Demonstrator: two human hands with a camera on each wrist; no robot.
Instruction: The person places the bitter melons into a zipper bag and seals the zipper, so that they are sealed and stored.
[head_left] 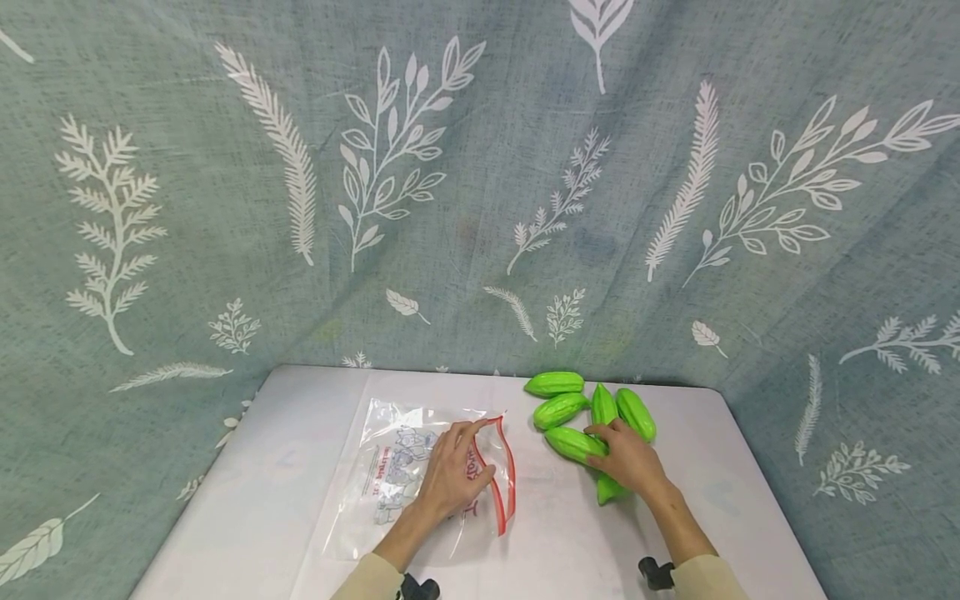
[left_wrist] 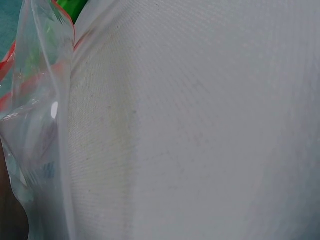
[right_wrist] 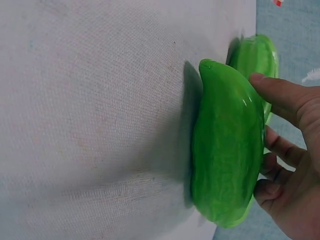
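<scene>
My left hand (head_left: 452, 471) rests on a clear zip bag (head_left: 375, 533) with red seal edges and printed pictures. Its thumb and fingers are spread apart at the bag's partly parted mouth. In the left wrist view, the bag's film (left_wrist: 45, 150) stands up at the left edge. Over on the right, my right hand (head_left: 633, 458) grips the end of a glossy green ridged gourd (head_left: 573, 444) between thumb and fingers. Another green gourd (right_wrist: 227, 145) lies nearest the right wrist camera, partly hiding the fingers. One more gourd (right_wrist: 255, 57) shows behind it.
More green gourds lie around the right hand: one at the back (head_left: 555, 383), one below it (head_left: 561, 411), an upright one (head_left: 603, 404) and one at the right (head_left: 636, 414). A white table (head_left: 247, 500) meets a leaf-patterned curtain (head_left: 465, 208) at the back and sides.
</scene>
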